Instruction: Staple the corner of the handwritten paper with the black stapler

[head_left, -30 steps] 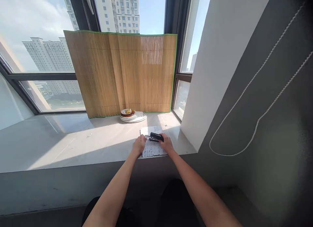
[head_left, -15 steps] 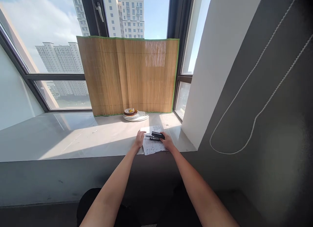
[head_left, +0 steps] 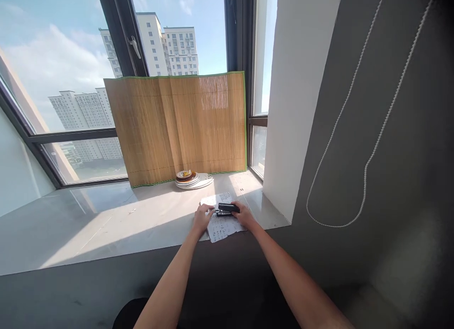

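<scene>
A black stapler (head_left: 227,208) is over printed paper sheets (head_left: 223,229) on the windowsill, its upper and lower arms apart. My right hand (head_left: 244,214) grips the stapler's right end. At the paper's left side, my left hand (head_left: 203,217) has its fingertips together at the stapler's left end, on a small thing too tiny to make out. The paper's lower corner sticks out past the sill's front edge.
Behind the paper, a stack of small plates (head_left: 187,178) stands on the windowsill (head_left: 142,220). A bamboo mat (head_left: 177,130) leans against the window. At the right, a beaded cord (head_left: 364,187) hangs before the grey wall.
My left hand has moved from the paper's left edge to the stapler's left end, and its fingertips have come together. The camera view has tilted and shifted, so the scene sits lower.
</scene>
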The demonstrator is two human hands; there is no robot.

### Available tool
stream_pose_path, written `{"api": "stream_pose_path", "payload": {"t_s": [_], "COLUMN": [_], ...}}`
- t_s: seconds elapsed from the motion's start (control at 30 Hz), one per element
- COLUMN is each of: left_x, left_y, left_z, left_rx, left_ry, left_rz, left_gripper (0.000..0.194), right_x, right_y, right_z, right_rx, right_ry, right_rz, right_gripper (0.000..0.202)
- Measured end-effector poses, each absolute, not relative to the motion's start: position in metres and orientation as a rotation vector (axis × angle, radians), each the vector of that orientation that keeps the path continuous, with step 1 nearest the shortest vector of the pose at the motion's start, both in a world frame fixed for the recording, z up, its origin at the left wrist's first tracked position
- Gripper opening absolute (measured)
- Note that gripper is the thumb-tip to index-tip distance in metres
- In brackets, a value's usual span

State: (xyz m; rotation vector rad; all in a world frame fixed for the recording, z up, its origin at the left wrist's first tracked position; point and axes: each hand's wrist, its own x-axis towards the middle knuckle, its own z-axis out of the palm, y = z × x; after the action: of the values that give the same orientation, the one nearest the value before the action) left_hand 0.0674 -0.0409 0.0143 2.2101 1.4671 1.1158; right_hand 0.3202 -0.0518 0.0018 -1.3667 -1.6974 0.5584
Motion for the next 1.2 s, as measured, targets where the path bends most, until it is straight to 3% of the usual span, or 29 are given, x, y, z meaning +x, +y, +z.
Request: {"api": "stream_pose_path", "payload": {"t_s": [0.37,0.9,1.1,1.2], "left_x": [0.071,0.063,0.059,0.059], "left_y": [-0.035,-0.037,-0.042,-0.044], "left_z": [0.013,0.011,0.013,0.013], "left_rx": [2.253,2.073,1.961,1.960], "left_ry": [1.489,1.500,1.475,1.352], "left_rz": [1.003,1.136,1.141,1.073], "left_gripper": [0.021,0.028,0.037,0.051], "right_x": [0.321,0.322,0.323,0.323], "right_y": [-0.049,-0.047,-0.046,-0.047], "right_z": [-0.001,-0.003,-0.005,-0.005], "right_rx": [-1.385,-1.397,-1.406,-1.414], "right_ry": [-1.692,-1.701,-1.722,-1.735], "right_rz": [0.575,0.570,0.561,0.544], "right_gripper": [0.045,0.043,0.044,0.044]}}
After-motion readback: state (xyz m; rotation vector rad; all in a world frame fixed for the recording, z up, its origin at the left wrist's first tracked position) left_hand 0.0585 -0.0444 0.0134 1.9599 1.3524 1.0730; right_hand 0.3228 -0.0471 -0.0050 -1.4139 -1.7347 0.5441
